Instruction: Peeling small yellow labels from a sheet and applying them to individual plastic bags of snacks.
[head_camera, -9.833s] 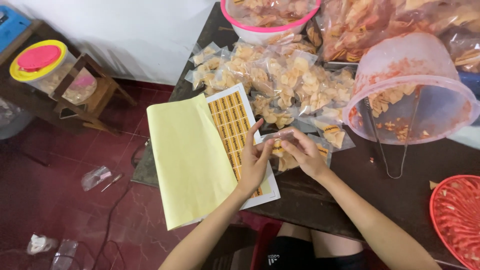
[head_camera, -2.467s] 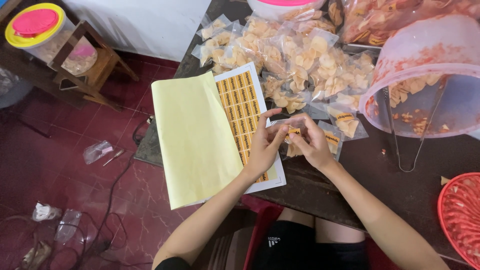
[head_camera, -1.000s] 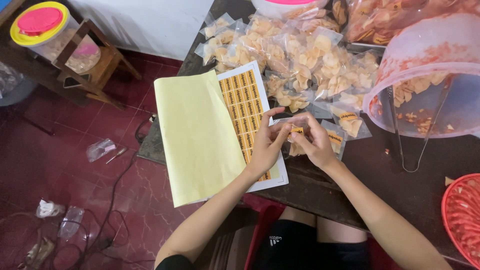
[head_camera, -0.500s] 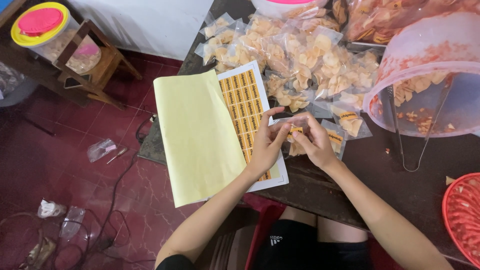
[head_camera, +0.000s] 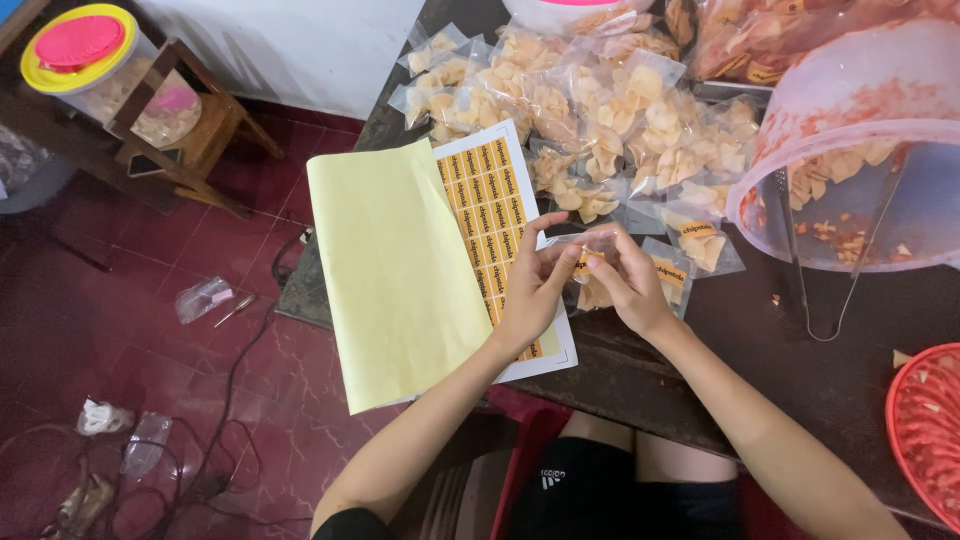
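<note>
Sitting at the upper left of the frame, a lidded jar (head_camera: 90, 70) rests on a wooden stool (head_camera: 200, 140). Toward the centre, the yellow backing sheet (head_camera: 395, 280) stays folded off the label sheet (head_camera: 490, 200), both where they lay a moment ago. The left hand (head_camera: 530, 290) and right hand (head_camera: 625, 280) have barely shifted; their fingertips remain pinched together on a small clear snack bag (head_camera: 590, 262), an orange sticker between them, so the labelling of this bag looks unfinished. Upper centre lies the pile of filled bags (head_camera: 600, 110); at right, a pink bowl (head_camera: 880, 130) with tongs (head_camera: 800, 270).
</note>
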